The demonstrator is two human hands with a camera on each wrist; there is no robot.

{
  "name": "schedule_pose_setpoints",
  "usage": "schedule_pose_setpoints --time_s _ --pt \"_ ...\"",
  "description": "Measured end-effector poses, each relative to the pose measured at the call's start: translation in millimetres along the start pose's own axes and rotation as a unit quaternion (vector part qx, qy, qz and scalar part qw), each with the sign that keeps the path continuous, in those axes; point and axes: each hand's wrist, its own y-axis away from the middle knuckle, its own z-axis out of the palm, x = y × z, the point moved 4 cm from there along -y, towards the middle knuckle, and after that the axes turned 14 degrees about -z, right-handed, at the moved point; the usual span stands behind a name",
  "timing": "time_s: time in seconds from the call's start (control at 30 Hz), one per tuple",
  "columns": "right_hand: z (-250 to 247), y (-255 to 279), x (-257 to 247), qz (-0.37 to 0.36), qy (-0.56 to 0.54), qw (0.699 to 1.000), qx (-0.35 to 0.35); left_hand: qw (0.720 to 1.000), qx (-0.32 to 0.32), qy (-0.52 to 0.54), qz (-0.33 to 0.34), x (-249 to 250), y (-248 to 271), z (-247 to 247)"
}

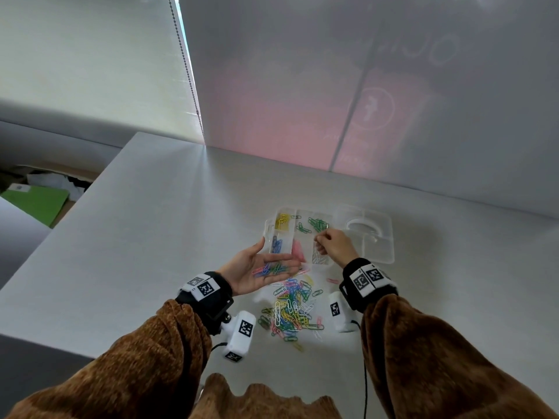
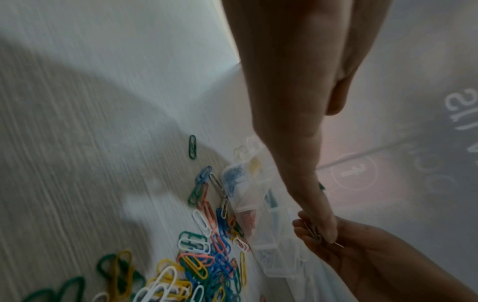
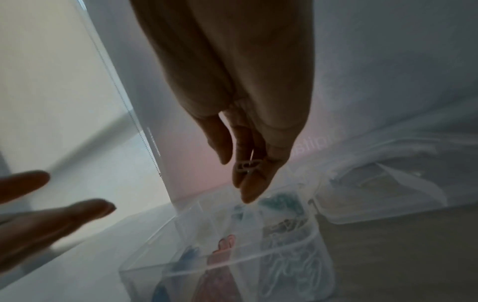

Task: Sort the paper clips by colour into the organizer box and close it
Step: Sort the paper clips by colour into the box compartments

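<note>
The right hand (image 1: 335, 247) pinches a pale clip (image 3: 247, 165) above the box (image 1: 298, 237), whose lid lies open beside it. The left hand (image 1: 263, 269), flat and open, carries loose clips (image 1: 272, 269); tilting could spill them into the wrong compartments just beyond its fingertips.

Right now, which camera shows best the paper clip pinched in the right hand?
The right wrist view: the pale paper clip sits close-up between the right hand's fingertips, above the organizer box. The head view shows only the hand over the box. The left wrist view shows thin wires at the fingertips, colour unclear.
</note>
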Motion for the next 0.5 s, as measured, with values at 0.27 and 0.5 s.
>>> schedule_pose_setpoints --time_s 0.27,0.5 --pt "8.1 22.0 -48.5 -0.244 0.142 0.959 -0.018 0.999 -0.011 0.032 0.018 1.8 0.5 3.0" --pt "32.0 47.1 -73.9 -0.412 0.197 0.878 -0.142 0.999 -0.041 0.008 0.007 0.9 -0.6 7.0"
